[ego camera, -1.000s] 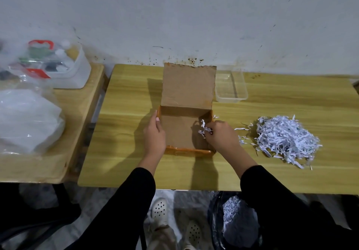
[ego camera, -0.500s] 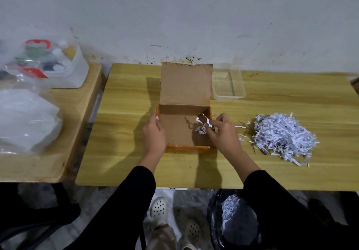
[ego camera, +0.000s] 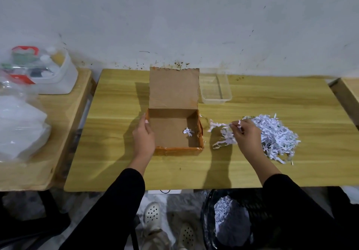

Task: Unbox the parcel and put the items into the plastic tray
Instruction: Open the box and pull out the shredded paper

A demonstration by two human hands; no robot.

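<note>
A wooden bench point(ego camera: 252, 172) against a grey wall. An open cardboard box point(ego camera: 174, 131), lid upright at the wall side, sits beside the left hand point(ego camera: 143, 139), whose fingers rest on its wall. The right hand point(ego camera: 246, 137) pinches paper strips point(ego camera: 223, 133) beside a shredded paper pile point(ego camera: 275, 135). The clear plastic tray point(ego camera: 215, 86), long axis toward the wall, lies beyond.

Even, fairly dim indoor light falls from above and somewhat to the right: the box point(ego camera: 174, 131) lid and both arms throw soft shadows leftward and toward the viewer on the desk point(ego camera: 272, 98). No hard glare, only a mild sheen on the wood. Wide-angle bending curves the desk edges; the bags point(ego camera: 19, 125) at far left look smeared and soft.
</note>
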